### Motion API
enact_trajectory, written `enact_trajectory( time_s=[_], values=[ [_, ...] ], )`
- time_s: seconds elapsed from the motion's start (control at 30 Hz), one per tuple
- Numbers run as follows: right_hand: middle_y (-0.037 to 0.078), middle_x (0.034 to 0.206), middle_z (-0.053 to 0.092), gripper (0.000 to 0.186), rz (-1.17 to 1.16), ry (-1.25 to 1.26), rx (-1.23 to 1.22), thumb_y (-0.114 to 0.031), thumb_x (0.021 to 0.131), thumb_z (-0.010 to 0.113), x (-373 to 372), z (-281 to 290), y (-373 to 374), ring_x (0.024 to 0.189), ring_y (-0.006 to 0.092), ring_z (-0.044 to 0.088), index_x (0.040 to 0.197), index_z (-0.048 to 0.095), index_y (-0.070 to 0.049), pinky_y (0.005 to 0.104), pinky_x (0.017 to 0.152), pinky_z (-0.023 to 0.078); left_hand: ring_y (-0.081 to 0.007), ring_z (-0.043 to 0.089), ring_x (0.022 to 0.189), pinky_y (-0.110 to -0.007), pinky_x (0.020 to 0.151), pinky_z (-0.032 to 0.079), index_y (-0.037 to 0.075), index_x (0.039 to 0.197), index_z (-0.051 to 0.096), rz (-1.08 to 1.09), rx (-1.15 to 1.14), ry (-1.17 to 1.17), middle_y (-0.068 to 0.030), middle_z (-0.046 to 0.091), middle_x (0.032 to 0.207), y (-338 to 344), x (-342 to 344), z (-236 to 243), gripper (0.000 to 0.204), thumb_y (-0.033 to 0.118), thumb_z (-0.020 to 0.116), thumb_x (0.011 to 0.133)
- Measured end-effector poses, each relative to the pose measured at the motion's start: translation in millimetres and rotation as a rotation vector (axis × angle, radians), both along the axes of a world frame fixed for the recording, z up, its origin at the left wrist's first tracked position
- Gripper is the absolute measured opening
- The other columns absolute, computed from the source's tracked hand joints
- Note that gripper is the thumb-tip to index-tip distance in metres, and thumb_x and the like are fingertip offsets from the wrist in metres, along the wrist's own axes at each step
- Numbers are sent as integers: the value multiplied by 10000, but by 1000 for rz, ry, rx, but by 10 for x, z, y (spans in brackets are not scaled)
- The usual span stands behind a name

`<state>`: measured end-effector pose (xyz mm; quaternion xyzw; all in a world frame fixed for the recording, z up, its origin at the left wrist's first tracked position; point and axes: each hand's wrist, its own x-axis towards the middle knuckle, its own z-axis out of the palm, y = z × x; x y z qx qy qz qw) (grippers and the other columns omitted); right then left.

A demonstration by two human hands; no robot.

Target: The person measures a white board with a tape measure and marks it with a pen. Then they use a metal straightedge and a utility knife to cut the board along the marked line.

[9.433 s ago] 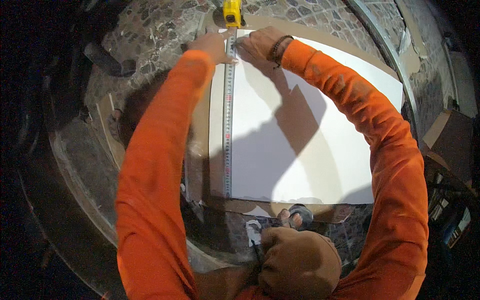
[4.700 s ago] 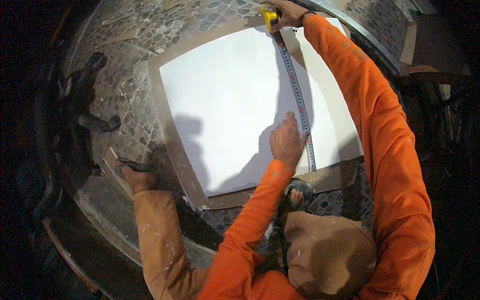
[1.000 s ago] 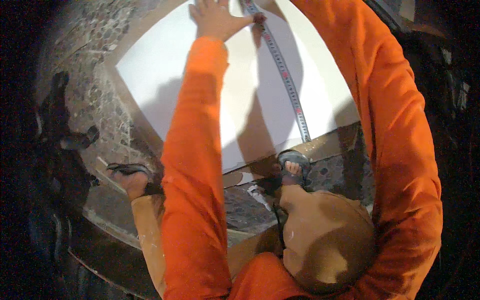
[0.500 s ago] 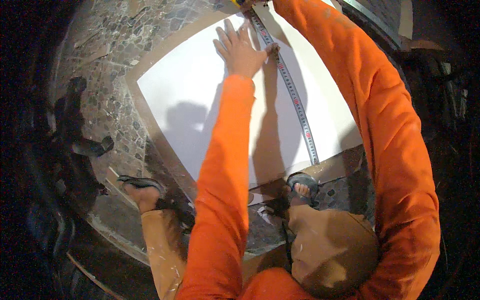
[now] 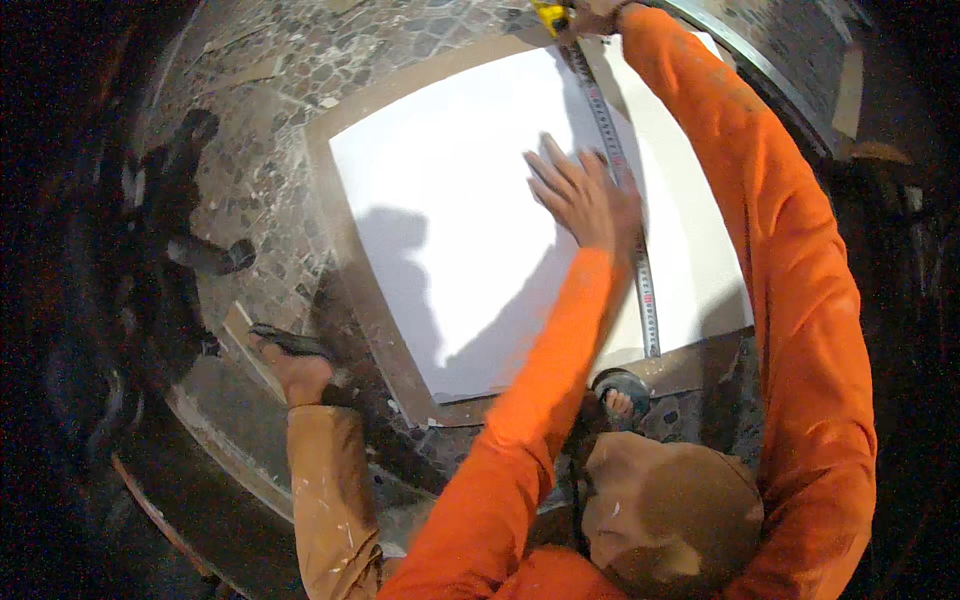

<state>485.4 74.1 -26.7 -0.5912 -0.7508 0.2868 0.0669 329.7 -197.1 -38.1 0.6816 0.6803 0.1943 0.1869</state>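
A white sheet (image 5: 450,150) lies on a larger brown board (image 5: 362,322). A steel tape measure blade (image 5: 650,310) stretches across the sheet, right of its middle, up to the yellow case (image 5: 550,15) beyond the far edge. My right hand (image 5: 590,17) is at that case, fingers closed round it, partly cut off by the top edge. My left hand (image 5: 580,190) lies over the middle right of the sheet against the blade, fingers spread, slightly blurred.
My sandalled feet (image 5: 300,365) are either side near the board, over stone-patterned flooring (image 5: 260,150). A metal rail (image 5: 790,100) runs along the upper right. A dark tubular object (image 5: 205,255) lies at left. Cardboard pieces (image 5: 850,80) stand at far right, in shadow.
Over the last second my left hand has moved down the blade toward me and to the right, fingers still spread. My view has shifted, bringing the yellow case further into sight.
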Motion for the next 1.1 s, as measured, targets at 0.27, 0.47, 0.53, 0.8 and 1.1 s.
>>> enact_trajectory(
  time_s=[0.27, 0.47, 0.53, 0.8, 1.1],
  values=[
    [169, 1270, 626, 1001, 64, 10, 121, -245, 643, 900, -59, 176, -54, 1137, 307, 598, 1489, 382, -113, 391, 973, 489, -541, 92, 1472, -684, 1152, 128, 14, 979, 612, 27, -94, -24, -262, 192, 1602, -1017, -31, 42, 249, 248, 626, 896],
    [180, 1121, 675, 871, -70, 569, 172, -259, 713, 882, 220, 429, -208, 992, 271, 664, 1433, 427, -77, 342, 862, 540, -416, 579, 1149, -558, 941, 444, 5, 1032, 600, 84, -410, -308, -270, 632, 1130, -832, -720, 357, 214, 206, 567, 965],
    [161, 1007, 706, 795, -199, 353, 470, -396, 743, 863, 221, 611, -489, 873, 229, 694, 1338, 479, -35, 350, 755, 565, -369, 669, 702, -493, 629, 519, 53, 1054, 628, 213, -248, -171, -191, 676, 772, -662, -1305, 246, 189, 217, 575, 975],
    [222, 1052, 703, 915, -951, -103, 601, -574, 535, 918, 269, 140, -1437, 968, 361, 703, 1147, 539, -10, 431, 862, 546, -330, 651, 844, -477, 776, 463, 150, 915, 711, 147, 154, 357, -126, 696, 919, 1210, -3246, 20, 159, 264, 603, 938],
    [214, 1019, 707, 877, -1188, -23, 336, -506, 600, 893, -1070, 81, -1686, 957, 397, 703, 1195, 427, -62, 458, 841, 555, -312, 619, 963, -496, 863, 394, 132, 924, 699, 215, 699, 277, -74, 673, 919, 1615, -3418, -469, 139, 263, 658, 906]
  ],
)
